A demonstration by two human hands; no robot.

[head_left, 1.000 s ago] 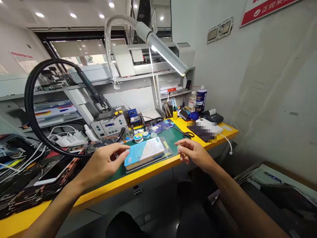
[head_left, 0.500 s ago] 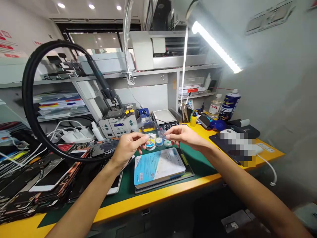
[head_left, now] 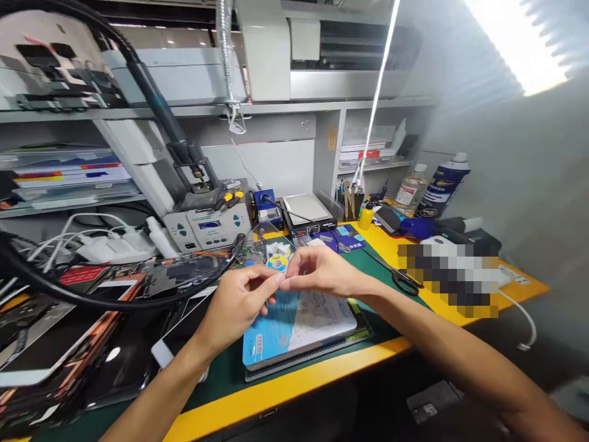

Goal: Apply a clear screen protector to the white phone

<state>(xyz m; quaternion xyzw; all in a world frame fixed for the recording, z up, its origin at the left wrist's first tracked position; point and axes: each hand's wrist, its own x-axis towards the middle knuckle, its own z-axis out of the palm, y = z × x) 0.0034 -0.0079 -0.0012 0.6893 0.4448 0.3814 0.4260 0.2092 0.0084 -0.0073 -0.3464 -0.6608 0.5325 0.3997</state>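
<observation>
My left hand (head_left: 242,302) and my right hand (head_left: 324,273) meet fingertip to fingertip above a blue and white book (head_left: 317,319). Both are closed in a pinch. Whatever lies between the fingertips is too small or hidden to make out. The book rests on a dark notebook (head_left: 363,329) on the green mat. Just behind my fingers sits a spool with a yellow label (head_left: 277,263), partly covered by my right hand. A clear sheet or bag (head_left: 260,236) shows beyond it, with its edges hard to see.
Stacked phones and screens (head_left: 69,331) crowd the left side, under a thick black hose (head_left: 151,302). A rework station (head_left: 211,226) stands behind. Scissors (head_left: 405,281), a yellow bottle (head_left: 366,216) and a blue spray can (head_left: 444,187) are at the right.
My two hands have come together from a gap apart, the right moving left. The view has moved closer and tilted down. The scissors, seen now, were not visible before.
</observation>
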